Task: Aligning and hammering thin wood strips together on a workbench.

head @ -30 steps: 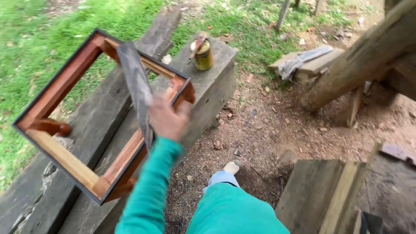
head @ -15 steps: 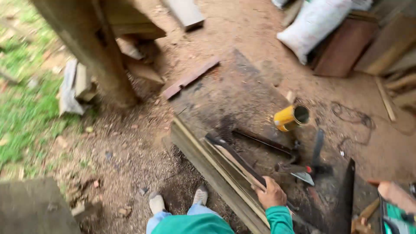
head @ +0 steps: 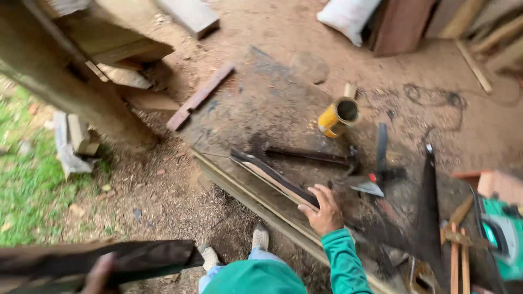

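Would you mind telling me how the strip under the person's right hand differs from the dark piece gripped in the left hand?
The strip under the right hand is thin, with a pale face and dark edge, and lies flat on the board; the dark piece in the left hand is broader, uniformly dark, blurred, and held off the ground. Both are long and narrow.

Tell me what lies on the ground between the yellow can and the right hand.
In the head view, between the yellow can and the right hand lies a long dark metal bar, running crosswise on the blackened board. The hand rests on thin dark-edged slats.
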